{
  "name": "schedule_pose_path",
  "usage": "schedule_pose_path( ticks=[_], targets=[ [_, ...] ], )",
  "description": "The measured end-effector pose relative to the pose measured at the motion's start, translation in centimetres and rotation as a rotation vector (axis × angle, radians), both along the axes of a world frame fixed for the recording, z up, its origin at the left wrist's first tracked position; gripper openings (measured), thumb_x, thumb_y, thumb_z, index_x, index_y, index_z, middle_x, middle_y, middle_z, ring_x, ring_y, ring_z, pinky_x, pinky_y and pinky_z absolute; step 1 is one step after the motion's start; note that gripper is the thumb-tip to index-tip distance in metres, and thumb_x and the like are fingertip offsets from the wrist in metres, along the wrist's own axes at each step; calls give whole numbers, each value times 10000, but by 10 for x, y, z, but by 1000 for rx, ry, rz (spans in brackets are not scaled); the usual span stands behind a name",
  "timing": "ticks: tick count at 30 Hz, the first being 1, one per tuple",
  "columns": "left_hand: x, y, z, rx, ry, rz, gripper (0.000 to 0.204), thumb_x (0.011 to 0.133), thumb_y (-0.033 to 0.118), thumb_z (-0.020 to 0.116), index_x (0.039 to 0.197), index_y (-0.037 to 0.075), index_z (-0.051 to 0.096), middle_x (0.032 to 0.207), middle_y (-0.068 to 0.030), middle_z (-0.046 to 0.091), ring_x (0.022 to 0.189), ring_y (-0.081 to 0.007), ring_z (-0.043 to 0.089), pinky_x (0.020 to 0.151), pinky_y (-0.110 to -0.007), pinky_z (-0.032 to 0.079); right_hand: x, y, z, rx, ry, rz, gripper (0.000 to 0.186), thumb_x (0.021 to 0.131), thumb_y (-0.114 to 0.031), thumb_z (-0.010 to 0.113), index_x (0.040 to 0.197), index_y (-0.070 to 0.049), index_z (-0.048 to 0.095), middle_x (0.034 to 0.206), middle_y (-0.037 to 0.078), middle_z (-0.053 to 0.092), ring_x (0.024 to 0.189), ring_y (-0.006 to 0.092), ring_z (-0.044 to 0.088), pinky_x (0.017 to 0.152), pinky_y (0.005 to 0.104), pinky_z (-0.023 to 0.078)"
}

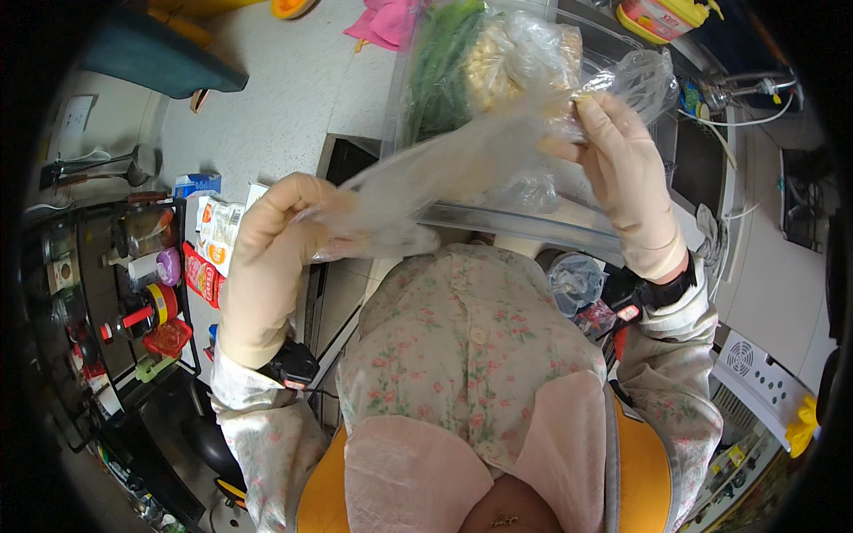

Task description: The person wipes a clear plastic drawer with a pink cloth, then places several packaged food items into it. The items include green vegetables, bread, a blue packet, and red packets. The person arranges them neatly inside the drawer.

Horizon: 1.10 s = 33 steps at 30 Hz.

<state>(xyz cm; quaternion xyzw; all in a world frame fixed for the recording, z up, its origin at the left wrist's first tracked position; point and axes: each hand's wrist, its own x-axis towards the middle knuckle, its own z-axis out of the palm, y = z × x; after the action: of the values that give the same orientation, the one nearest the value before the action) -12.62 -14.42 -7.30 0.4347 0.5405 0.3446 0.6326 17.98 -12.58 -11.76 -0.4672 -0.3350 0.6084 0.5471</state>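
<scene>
Your L hand (271,233) (10 o'clk) & R hand (624,164) (2 o'clk): fingers clamped on plastic bag (462,164), opp. ends, prob. for tautness.

The bag (453,164), thin, clear and wrinkled, is stretched slantwise above the bin (524,226): one end past its near left corner, the other over its right part.
</scene>
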Motion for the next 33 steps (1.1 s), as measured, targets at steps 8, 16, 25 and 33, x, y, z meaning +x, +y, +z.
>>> schedule_pose_path(
  ticks=[8, 16, 25, 33],
  targets=[
    [3, 20, -56, -225, -951, 106, 265, 793, 27, 472, 1020, -15, 603, 1049, -141, 642, 1010, -256, 616, 926, -342, 475, -5, -4, -24, 173, -226, 220, 278, 994, -126, 495, 1213, 45, 491, 1029, 75, 593, 941, 158, 590, 911, 251, 478],
    [6, 26, -44, -106, -1073, 123, 292, 866, 74, 504, 1118, -5, 628, 1025, -86, 675, 984, -227, 629, 884, -327, 490, -6, -20, -1, 92, 546, 260, 379, 985, -208, 515, 1319, -34, 471, 851, 11, 583, 679, 66, 552, 615, 225, 496],
    [9, 12, -20, -27, -990, 189, 324, 864, 98, 488, 1151, -3, 599, 1050, -102, 664, 1000, -233, 621, 891, -330, 486, 23, -91, -7, 328, -670, 48, 409, 985, -240, 505, 1340, -43, 458, 798, -17, 537, 605, 56, 507, 530, 202, 446],
    [11, 5, -5, 27, -917, 183, 355, 862, 119, 474, 1181, -1, 574, 1072, -116, 654, 1015, -238, 614, 898, -332, 482, 17, -96, -6, 315, -684, 71, 420, 971, -205, 514, 1353, -43, 446, 805, -19, 530, 619, 49, 504, 548, 192, 443]
  ],
)
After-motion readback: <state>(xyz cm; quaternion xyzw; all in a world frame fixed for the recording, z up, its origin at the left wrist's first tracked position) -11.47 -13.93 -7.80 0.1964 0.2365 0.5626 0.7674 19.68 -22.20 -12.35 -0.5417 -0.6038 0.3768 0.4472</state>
